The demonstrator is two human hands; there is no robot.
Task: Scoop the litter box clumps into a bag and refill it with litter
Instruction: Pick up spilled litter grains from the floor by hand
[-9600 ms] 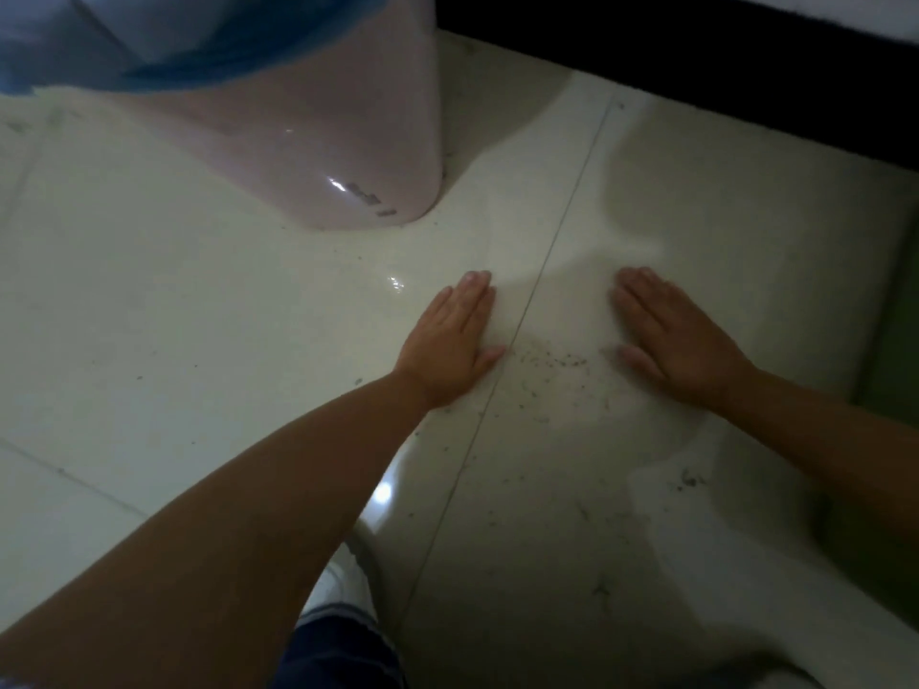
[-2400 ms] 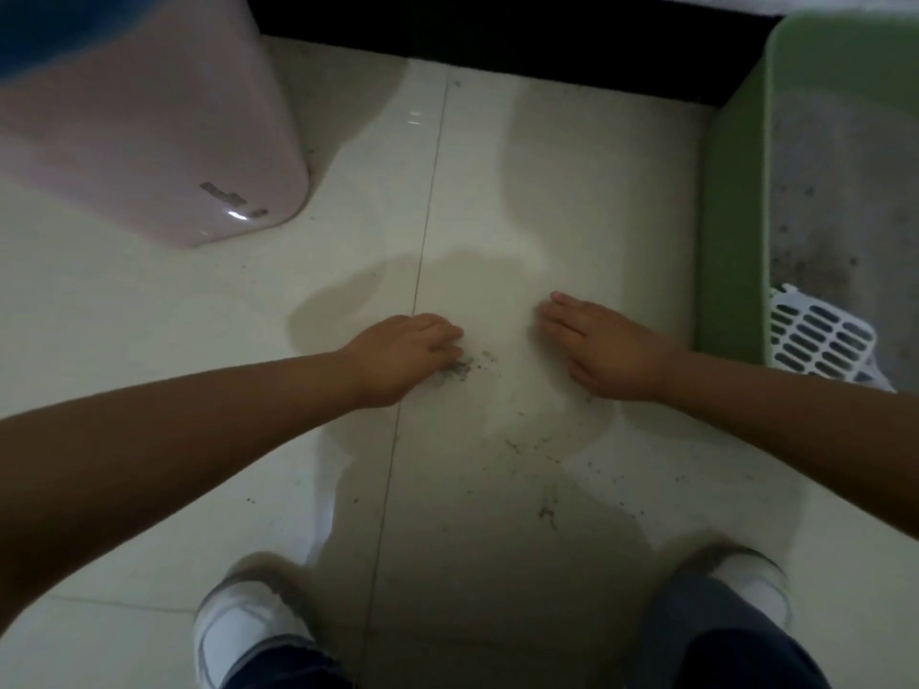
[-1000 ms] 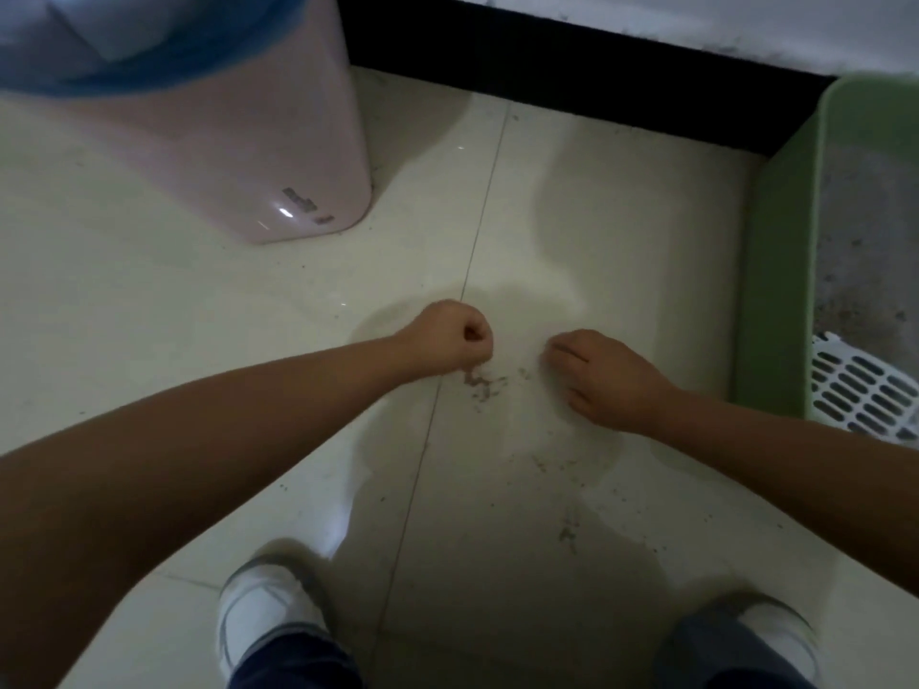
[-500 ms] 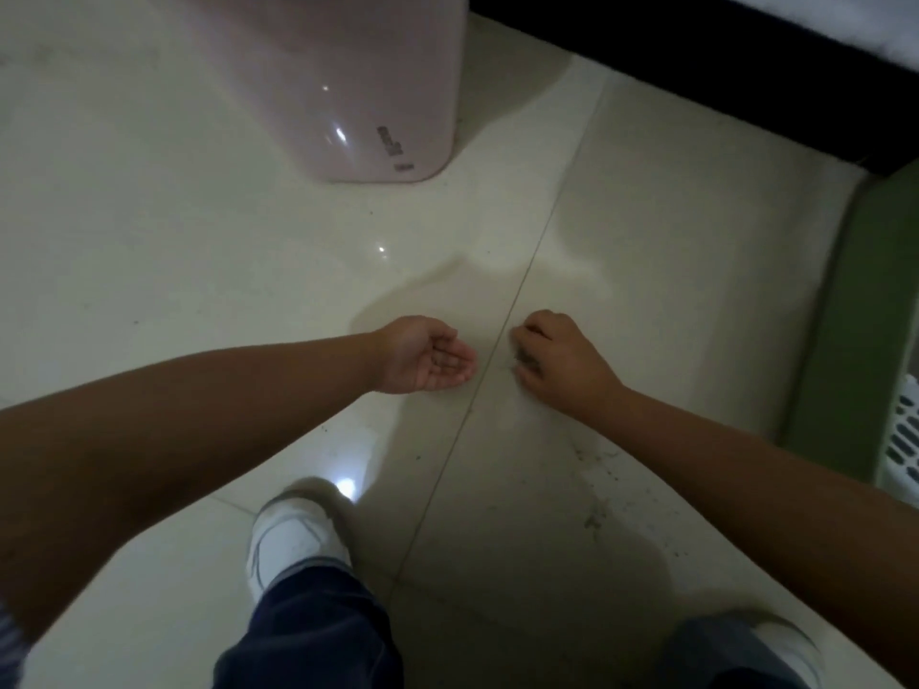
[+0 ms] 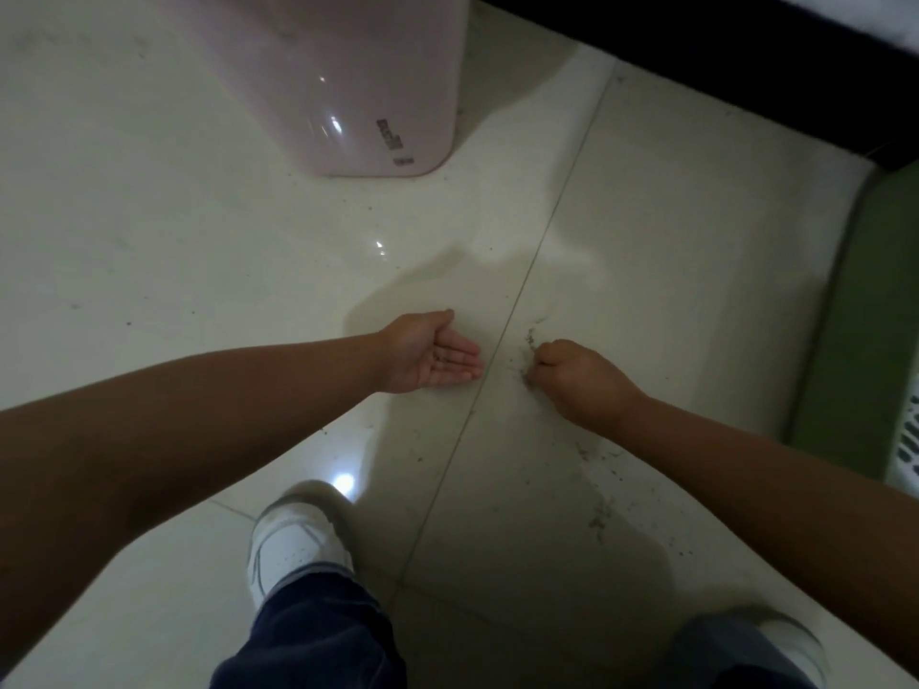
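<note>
Spilled litter grains (image 5: 528,340) lie in a small dark pile on the pale tiled floor, with more specks (image 5: 599,514) scattered toward my feet. My left hand (image 5: 432,353) rests on the floor palm up, fingers flat and apart, with a few specks on the palm. My right hand (image 5: 572,375) is curled with its fingertips on the floor, right beside the pile. The green litter box (image 5: 865,340) shows only its side wall at the right edge. The white slotted scoop (image 5: 907,440) peeks in at the box's near end.
A pink bin (image 5: 348,82) stands on the floor at the upper left. A black skirting strip (image 5: 696,47) runs along the wall at the top. My white shoes (image 5: 293,544) and dark trouser legs fill the bottom.
My left hand has opened from a loose cup to a flat upturned palm. My right hand has shifted slightly right and curled beside the small litter pile. The view has swung left.
</note>
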